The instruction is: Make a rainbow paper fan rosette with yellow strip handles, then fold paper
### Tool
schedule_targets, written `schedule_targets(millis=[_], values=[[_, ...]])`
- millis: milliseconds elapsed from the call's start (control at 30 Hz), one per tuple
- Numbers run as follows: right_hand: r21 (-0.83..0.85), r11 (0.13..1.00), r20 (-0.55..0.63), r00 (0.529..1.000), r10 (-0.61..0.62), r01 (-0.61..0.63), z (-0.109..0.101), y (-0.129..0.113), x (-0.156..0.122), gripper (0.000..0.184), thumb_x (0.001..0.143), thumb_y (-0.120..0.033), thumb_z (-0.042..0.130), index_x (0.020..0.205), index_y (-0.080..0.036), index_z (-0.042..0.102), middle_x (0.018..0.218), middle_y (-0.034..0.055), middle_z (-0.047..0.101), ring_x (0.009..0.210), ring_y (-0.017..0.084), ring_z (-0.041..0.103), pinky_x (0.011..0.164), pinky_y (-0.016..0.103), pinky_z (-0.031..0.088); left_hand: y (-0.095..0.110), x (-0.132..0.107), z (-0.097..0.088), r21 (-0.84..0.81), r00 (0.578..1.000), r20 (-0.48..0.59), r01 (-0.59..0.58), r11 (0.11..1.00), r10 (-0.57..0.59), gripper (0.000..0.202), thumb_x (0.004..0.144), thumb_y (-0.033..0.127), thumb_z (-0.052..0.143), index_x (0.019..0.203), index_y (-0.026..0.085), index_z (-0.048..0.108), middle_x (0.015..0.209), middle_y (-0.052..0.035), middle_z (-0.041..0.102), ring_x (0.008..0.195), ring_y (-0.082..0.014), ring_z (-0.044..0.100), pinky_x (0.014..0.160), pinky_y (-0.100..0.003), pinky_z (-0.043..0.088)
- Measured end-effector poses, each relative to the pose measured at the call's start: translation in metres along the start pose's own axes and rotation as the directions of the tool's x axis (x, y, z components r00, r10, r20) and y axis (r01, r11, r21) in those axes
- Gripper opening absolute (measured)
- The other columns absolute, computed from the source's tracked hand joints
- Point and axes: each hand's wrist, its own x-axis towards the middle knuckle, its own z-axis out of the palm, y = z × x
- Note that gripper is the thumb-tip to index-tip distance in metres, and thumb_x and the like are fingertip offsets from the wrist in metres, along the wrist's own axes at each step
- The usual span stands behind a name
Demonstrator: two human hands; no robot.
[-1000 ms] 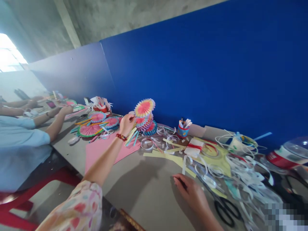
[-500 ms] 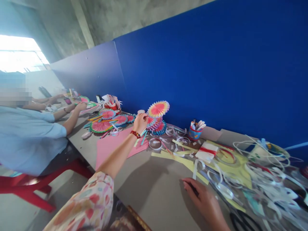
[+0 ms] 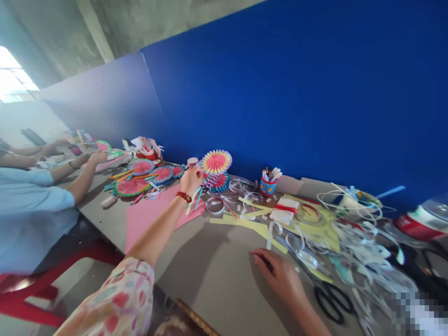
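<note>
Blue cup [image 3: 268, 187] holds pens [image 3: 276, 174], the slack, half-open right hand [image 3: 279, 276] before it; left of it, the curled left hand [image 3: 191, 181], grip unclear, is beside a pleated rosette [image 3: 217, 162]; farther left, a red tub [image 3: 151, 155] holds paper [image 3: 143, 144].

"how does the pleated paper rosette [image 3: 217, 162] look?"

"round, fully fanned out, pink at the center, pale yellow further out, with a whitish-lilac zigzag edge."

"and its pose?"

"face toward the camera, held at the pinched left hand [image 3: 192, 179], overlapping more pleated rosettes [image 3: 220, 183] with purple and blue edges, partly hiding them."
</note>
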Motion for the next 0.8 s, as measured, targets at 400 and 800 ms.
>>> schedule_targets(millis=[400, 800], values=[[0.012, 1.0, 0.018, 1.0, -0.002, 0.002, -0.002, -0.004, 0.0, 0.036, 0.092, -0.045, 0.043, 0.092, -0.023, 0.071, 0.094, 0.0079, 0.077, 0.083, 0.025, 0.073, 0.075, 0.034, 0.056, -0.002, 0.001, 0.009, 0.034, 0.999, -0.002, 0.034, 0.999, -0.034, 0.016, 0.088, 0.019, 0.051, 0.082, 0.019, 0.065, 0.093, -0.0069, 0.07, 0.084, -0.0193, 0.063, 0.065, -0.025, 0.039], [0.001, 1.0, 0.007, 1.0, -0.018, 0.018, 0.0, 0.002, 0.002, 0.038, 0.091, -0.046, 0.042, 0.091, -0.023, 0.072, 0.092, 0.0072, 0.078, 0.081, 0.024, 0.073, 0.072, 0.031, 0.057, -0.008, 0.003, 0.005, 0.021, 1.0, 0.025, -0.001, 1.0, 0.0, 0.024, 0.096, 0.033, 0.055, 0.11, 0.015, 0.062, 0.11, -0.0071, 0.065, 0.096, -0.0193, 0.063, 0.085, -0.039, 0.053]])
